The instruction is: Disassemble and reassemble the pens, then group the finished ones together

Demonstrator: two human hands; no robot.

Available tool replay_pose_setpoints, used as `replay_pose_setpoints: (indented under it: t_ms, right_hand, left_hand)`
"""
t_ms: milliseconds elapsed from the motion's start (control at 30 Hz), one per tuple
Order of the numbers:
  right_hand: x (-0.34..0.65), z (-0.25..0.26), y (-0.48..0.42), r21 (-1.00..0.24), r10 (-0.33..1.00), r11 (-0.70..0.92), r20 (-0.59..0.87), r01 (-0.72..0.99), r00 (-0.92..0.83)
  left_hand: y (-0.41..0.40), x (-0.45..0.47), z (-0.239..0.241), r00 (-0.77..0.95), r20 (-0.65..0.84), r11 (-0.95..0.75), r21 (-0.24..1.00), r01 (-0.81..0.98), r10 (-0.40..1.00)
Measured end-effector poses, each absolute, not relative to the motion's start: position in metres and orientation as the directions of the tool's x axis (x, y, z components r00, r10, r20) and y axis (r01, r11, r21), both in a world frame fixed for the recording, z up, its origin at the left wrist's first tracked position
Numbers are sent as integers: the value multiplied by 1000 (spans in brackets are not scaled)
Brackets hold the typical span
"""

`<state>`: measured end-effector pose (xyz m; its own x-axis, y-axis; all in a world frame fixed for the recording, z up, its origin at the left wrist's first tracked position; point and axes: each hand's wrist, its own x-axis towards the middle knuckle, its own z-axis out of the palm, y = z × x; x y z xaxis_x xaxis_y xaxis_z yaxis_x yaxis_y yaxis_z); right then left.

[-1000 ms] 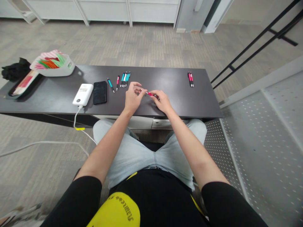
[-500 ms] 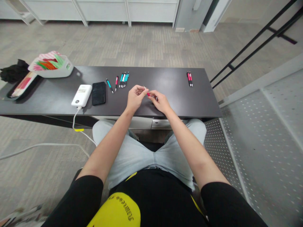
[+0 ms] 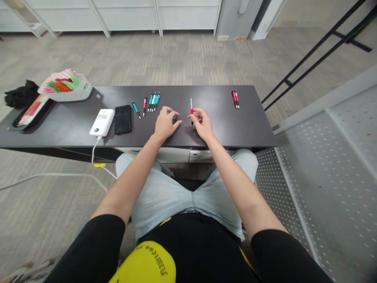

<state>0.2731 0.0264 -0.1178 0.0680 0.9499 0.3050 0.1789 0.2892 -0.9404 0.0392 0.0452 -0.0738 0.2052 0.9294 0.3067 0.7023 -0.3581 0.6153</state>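
My right hand (image 3: 202, 123) pinches a red pen (image 3: 191, 109) and holds it upright above the dark table (image 3: 224, 125), its white tip pointing away from me. My left hand (image 3: 165, 122) rests on the table a little to the left, fingers curled around a small dark part (image 3: 174, 118) that I cannot make out clearly. The two hands are apart. A row of several teal and red pens (image 3: 150, 103) lies beyond my left hand. Two red pens (image 3: 235, 98) lie at the far right of the table.
A white power bank (image 3: 102, 122) with a cable and a black phone (image 3: 123, 118) lie to the left. A white basket of coloured items (image 3: 65, 84) and a dark tray (image 3: 28, 112) stand at the far left. A perforated metal platform (image 3: 330, 173) is on my right.
My hands were together on the red pen; now they have parted. The right hand has turned the pen upright and the left hand has dropped to the table with a small dark piece.
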Motion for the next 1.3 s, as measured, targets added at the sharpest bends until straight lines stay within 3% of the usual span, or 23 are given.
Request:
replay_pose_setpoints:
  t_ms: [367, 567, 700, 800, 933, 1033, 1300]
  right_hand:
    - [272, -113, 25, -945, 951, 282, 298, 168, 81]
    - [271, -109, 24, -958, 958, 256, 269, 130, 97]
    - [271, -104, 21, -963, 962, 239, 253, 126, 105]
    - [272, -105, 20, -960, 962, 239, 255, 148, 98]
    - [274, -111, 22, -934, 952, 280, 300, 220, 63]
    - [275, -115, 22, -897, 937, 339, 349, 283, -16]
    - [277, -117, 22, -814, 886, 463, 440, 350, -149]
  left_hand:
    - [63, 42, -89, 207, 272, -340, 680, 650, 940]
    - [56, 39, -85, 264, 332, -419, 603, 678, 905]
    - [43, 42, -85, 302, 348, -459, 616, 640, 888]
    - [43, 44, -87, 195, 372, -418, 751, 512, 908]
    - [58, 39, -80, -63, 320, -313, 944, 106, 945]
    - [69, 31, -67, -85, 306, -309, 951, -30, 948]
    - [61, 32, -59, -62, 259, -265, 959, -104, 964]
